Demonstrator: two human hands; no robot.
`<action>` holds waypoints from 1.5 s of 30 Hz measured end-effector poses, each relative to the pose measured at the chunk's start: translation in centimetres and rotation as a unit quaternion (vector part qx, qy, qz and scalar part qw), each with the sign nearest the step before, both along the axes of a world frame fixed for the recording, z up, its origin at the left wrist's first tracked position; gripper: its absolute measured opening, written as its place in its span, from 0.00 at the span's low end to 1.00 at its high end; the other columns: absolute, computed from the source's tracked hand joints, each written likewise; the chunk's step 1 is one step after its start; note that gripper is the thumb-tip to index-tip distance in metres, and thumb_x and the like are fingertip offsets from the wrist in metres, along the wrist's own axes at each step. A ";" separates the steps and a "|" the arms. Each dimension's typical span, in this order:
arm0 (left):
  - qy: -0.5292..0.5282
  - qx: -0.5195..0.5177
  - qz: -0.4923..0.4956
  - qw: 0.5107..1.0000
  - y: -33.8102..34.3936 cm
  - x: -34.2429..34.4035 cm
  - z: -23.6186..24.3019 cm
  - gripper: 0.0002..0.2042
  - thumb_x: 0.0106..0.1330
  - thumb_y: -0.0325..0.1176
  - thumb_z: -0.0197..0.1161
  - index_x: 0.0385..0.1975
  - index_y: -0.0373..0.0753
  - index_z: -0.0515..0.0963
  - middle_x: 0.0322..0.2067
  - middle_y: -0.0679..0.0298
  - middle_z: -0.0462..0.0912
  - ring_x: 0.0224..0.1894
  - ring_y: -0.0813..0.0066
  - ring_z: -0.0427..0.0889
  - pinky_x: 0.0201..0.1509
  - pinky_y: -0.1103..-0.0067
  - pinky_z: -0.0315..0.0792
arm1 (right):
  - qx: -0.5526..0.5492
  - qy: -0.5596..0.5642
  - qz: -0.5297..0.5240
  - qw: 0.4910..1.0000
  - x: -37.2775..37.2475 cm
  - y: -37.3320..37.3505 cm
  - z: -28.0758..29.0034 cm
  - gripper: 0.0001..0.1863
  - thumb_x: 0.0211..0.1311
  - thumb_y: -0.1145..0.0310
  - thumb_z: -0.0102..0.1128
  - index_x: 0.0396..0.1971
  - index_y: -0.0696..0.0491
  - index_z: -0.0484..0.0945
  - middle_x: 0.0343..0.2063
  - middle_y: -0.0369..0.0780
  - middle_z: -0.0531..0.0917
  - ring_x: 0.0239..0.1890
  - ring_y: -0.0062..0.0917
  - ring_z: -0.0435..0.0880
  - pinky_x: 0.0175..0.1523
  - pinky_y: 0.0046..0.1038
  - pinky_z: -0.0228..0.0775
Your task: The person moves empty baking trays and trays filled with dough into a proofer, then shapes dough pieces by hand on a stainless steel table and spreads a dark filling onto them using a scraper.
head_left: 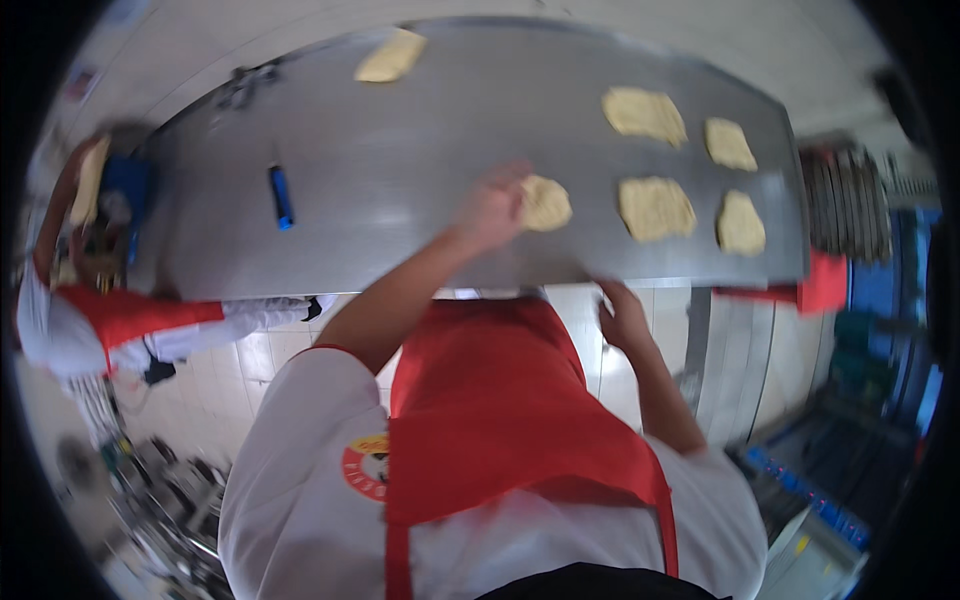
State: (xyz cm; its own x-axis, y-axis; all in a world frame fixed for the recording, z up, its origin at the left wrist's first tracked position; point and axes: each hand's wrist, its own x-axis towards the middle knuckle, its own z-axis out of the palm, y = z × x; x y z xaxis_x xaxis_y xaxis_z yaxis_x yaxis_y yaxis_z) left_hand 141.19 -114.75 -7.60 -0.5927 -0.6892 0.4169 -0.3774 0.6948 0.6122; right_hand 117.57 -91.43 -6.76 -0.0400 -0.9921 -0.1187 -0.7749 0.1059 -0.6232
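steel desk [400, 150] spread before us. our left forearm [400, 293] slanted over its near edge, the blurred left hand [496, 206] beside the round dough piece [550, 204]; how open it was, or whether it gripped, we couldn't tell. our right hand [623, 315] hung at that edge, its grip likewise unclear. leftward, open steel ran toward the blue-handled tool [281, 200].

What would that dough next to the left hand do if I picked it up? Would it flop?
The dough would probably sag, since it looks soft and lumpy. It likely wouldn't roll, because it lies flattish on the metal table.
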 end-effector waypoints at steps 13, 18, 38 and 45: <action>-0.260 -0.051 -0.163 0.950 -0.3 0.2 -1.4 0.29 0.75 0.48 0.49 0.70 0.36 0.64 0.73 0.57 0.60 0.76 0.57 0.55 0.80 0.63 0.48 | -0.106 0.136 0.056 0.983 7.8 -9.6 -3.4 0.28 0.65 0.64 0.54 0.62 0.61 0.71 0.66 0.51 0.71 0.72 0.48 0.64 0.73 0.46 0.58; -0.298 0.014 -0.112 0.948 -0.8 1.1 -1.5 0.34 0.74 0.54 0.51 0.75 0.42 0.57 0.77 0.60 0.50 0.78 0.53 0.48 0.80 0.63 0.47 | 0.027 0.057 0.081 0.995 5.7 -14.0 1.8 0.28 0.66 0.63 0.53 0.63 0.60 0.71 0.66 0.51 0.71 0.72 0.48 0.64 0.71 0.46 0.61; -0.129 0.337 0.147 0.921 -8.9 1.0 4.2 0.17 0.68 0.37 0.61 0.51 0.35 0.81 0.42 0.50 0.87 0.44 0.58 0.87 0.49 0.68 0.79 | 0.076 0.002 0.203 0.976 4.0 -27.0 4.0 0.26 0.65 0.63 0.52 0.58 0.63 0.74 0.63 0.54 0.73 0.62 0.47 0.75 0.64 0.44 0.69; -0.084 0.087 0.299 0.947 -16.7 4.2 2.1 0.19 0.64 0.33 0.62 0.55 0.39 0.79 0.57 0.50 0.77 0.58 0.52 0.78 0.61 0.63 0.73 | -0.047 0.107 0.245 0.962 6.4 -21.7 1.0 0.33 0.68 0.49 0.55 0.62 0.60 0.73 0.60 0.53 0.77 0.61 0.47 0.77 0.65 0.40 0.69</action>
State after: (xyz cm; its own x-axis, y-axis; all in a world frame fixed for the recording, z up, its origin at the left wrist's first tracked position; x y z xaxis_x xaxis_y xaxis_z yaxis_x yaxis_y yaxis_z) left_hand 145.41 -131.46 -5.47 -0.1238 -0.9717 0.2011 -0.7739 0.2214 0.5934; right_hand 123.99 -113.15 -5.78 0.4218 -0.9041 -0.0680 -0.8291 -0.3542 -0.4326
